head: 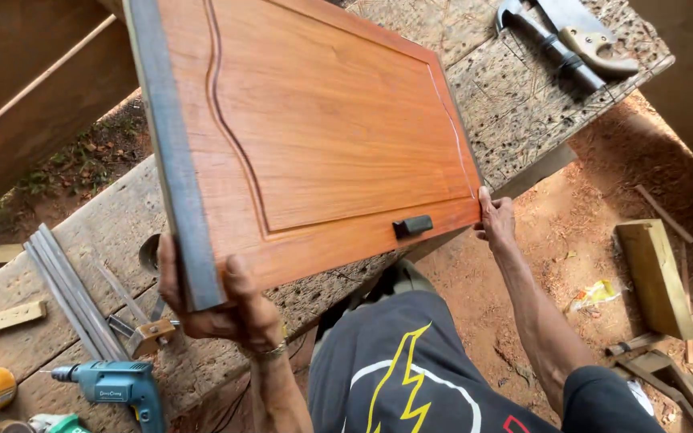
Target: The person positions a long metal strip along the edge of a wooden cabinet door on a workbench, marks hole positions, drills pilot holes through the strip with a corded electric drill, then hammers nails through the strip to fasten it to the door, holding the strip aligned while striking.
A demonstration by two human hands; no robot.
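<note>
A varnished orange-brown wooden cabinet door (322, 120) with a raised panel and a small black handle (412, 226) is held tilted above a rough workbench (515, 96). My left hand (218, 309) grips its near corner, fingers wrapped over the grey unfinished edge (172, 152). My right hand (496, 220) holds the opposite corner by the lower right edge.
A teal power drill (118, 385) lies at the bench's near left, beside grey metal strips (70, 293) and a square (142, 329). A hammer (551, 44) and a handsaw (595, 36) rest at the far right. Wood offcuts (655, 277) lie on the sawdust-covered ground.
</note>
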